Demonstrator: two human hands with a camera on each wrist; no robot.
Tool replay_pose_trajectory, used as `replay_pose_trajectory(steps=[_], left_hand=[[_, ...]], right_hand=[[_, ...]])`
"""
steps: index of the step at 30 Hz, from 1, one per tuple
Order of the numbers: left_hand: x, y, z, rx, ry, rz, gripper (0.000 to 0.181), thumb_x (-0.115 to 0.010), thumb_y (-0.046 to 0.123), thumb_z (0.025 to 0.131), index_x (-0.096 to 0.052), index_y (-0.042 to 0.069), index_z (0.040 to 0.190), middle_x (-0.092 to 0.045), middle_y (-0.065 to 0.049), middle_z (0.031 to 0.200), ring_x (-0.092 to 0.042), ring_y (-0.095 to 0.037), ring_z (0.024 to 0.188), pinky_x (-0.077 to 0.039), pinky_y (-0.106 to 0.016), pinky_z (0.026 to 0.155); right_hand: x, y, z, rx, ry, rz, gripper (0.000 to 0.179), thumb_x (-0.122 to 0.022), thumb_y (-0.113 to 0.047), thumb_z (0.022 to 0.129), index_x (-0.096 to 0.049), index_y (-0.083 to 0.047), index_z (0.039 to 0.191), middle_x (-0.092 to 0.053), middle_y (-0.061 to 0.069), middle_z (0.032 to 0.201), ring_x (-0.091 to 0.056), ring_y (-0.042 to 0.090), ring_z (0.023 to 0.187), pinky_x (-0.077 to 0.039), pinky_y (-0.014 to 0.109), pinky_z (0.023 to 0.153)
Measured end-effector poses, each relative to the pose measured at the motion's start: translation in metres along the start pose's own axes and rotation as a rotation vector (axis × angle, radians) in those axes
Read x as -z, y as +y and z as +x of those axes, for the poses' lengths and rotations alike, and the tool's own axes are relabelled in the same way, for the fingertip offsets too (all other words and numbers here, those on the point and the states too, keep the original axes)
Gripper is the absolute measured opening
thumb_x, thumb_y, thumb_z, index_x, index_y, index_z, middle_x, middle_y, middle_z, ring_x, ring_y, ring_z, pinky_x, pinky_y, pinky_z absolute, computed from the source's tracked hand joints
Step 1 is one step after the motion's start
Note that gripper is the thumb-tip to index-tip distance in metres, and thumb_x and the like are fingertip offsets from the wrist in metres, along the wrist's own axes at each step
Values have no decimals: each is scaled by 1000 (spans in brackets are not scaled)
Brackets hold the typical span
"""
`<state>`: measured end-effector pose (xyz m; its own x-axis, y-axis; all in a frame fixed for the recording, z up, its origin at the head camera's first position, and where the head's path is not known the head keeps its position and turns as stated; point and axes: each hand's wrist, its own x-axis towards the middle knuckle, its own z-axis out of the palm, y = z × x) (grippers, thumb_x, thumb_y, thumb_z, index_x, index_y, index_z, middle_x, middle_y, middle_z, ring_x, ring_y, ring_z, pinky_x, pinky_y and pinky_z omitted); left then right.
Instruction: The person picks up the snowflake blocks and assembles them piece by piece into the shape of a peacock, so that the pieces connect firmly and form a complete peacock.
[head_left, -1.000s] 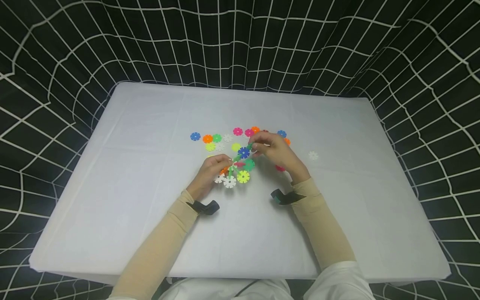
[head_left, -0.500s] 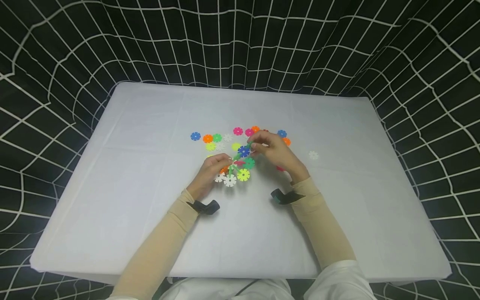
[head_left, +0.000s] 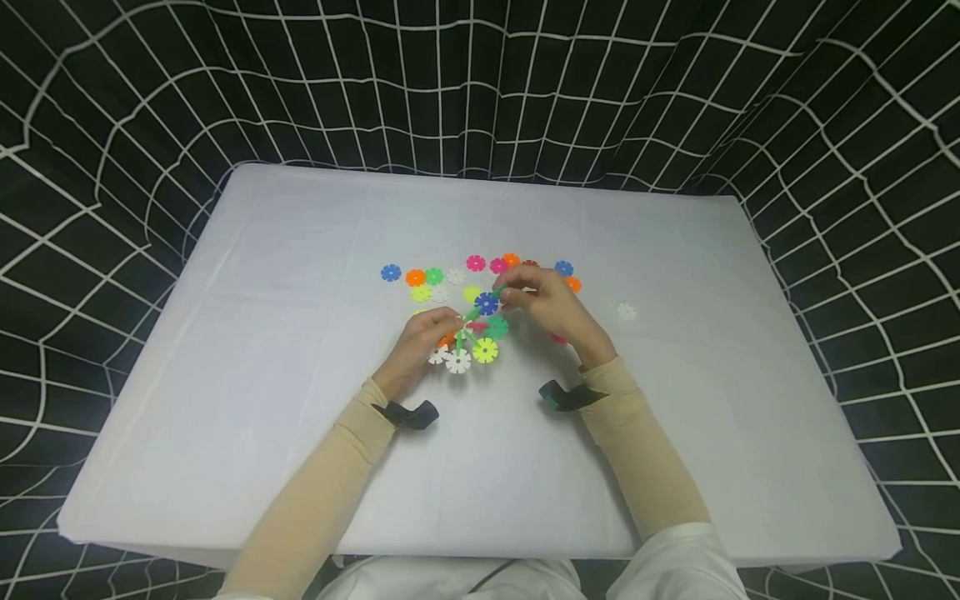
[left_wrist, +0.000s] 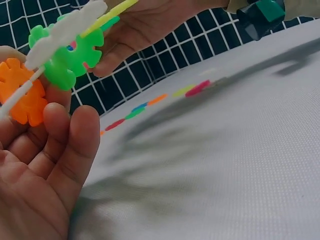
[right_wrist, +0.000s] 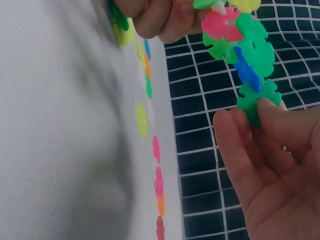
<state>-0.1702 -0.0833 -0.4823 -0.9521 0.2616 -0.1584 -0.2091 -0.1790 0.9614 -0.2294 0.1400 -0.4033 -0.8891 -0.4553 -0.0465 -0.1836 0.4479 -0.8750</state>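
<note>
Several notched plastic snowflake discs are joined into a branching cluster, held up above the table between both hands. In the head view my left hand point(head_left: 420, 346) grips its left side near an orange disc point(left_wrist: 22, 95). My right hand point(head_left: 553, 304) pinches a green disc point(right_wrist: 269, 91) between thumb and fingers at the cluster's upper right end. That green disc slots into a blue disc point(head_left: 487, 303). Toward the front of the cluster hang a yellow disc point(head_left: 485, 350) and a white disc point(head_left: 458, 361). A pink disc point(right_wrist: 222, 24) sits deeper among the joined pieces, partly hidden.
Loose discs lie flat behind the hands, among them a blue one point(head_left: 391, 272), an orange one point(head_left: 416, 277) and a pink one point(head_left: 476, 262). One white disc point(head_left: 626, 311) lies apart on the right. A white cloth covers the table point(head_left: 300, 242); dark netted curtains point(head_left: 465, 92) surround it.
The cluster and my right hand have shifted very slightly left within the last half second. Both hands keep the same hold.
</note>
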Motion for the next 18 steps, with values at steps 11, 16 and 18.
replay_pose_trajectory(steps=[11, 16, 18], left_hand=[[-2, 0, 1, -50, 58, -86, 12, -58, 21, 100, -64, 10, 101, -60, 2, 94, -54, -11, 90, -47, -19, 78], [-2, -1, 2, -83, 61, -147, 8, -58, 17, 101, -65, 12, 102, -60, 2, 98, -57, -13, 94, -50, -20, 86], [-2, -1, 2, -93, 64, -164, 8, -58, 16, 101, -66, 13, 102, -61, 2, 100, -58, -13, 95, -50, -21, 88]], right_hand=[[9, 20, 2, -141, -74, -349, 31, -59, -18, 101, -64, -11, 131, -65, 12, 127, -58, 31, 117, -52, 49, 100], [-6, 25, 4, -74, -242, -426, 31, -67, -24, 94, -64, -11, 122, -63, 10, 115, -57, 27, 107, -54, 43, 93], [-13, 27, 6, -20, -266, -435, 28, -69, -23, 91, -64, -9, 115, -60, 11, 106, -54, 25, 97, -52, 38, 85]])
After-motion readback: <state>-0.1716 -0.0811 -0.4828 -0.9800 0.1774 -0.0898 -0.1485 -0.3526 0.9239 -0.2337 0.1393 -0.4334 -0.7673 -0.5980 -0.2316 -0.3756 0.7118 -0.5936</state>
